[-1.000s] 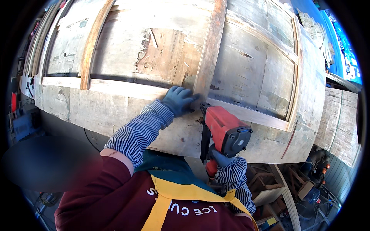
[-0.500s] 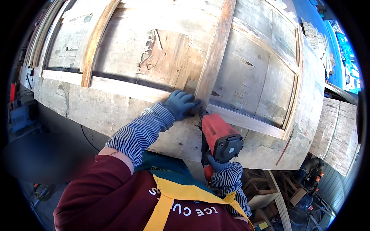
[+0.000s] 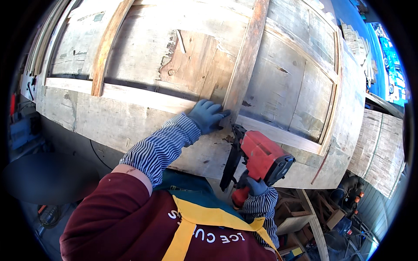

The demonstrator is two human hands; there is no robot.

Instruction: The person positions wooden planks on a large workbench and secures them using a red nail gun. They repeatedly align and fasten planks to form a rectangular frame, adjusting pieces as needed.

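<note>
My right hand, in a grey-blue glove, is wrapped round the handle of a red and black nail gun. The gun's black nose points at the wooden frame's near rail, close to where an upright slat meets it. On that joint rests my left hand, also gloved, its fingers stretched out toward the foot of the slat and holding nothing. Frame and slats lie flat on a worn plywood worktop. Whether the nose touches the wood is hard to tell.
Another slat crosses the frame farther left. A loose sliver of wood lies inside the frame. Bundled wood strips stand at the right, and wooden pieces sit below the worktop's right edge. A dark cable hangs at the left front.
The nail gun has swung and shifted a little to the right, so its black magazine now shows more. My left hand has stayed by the joint, with its fingers slightly shifted.
</note>
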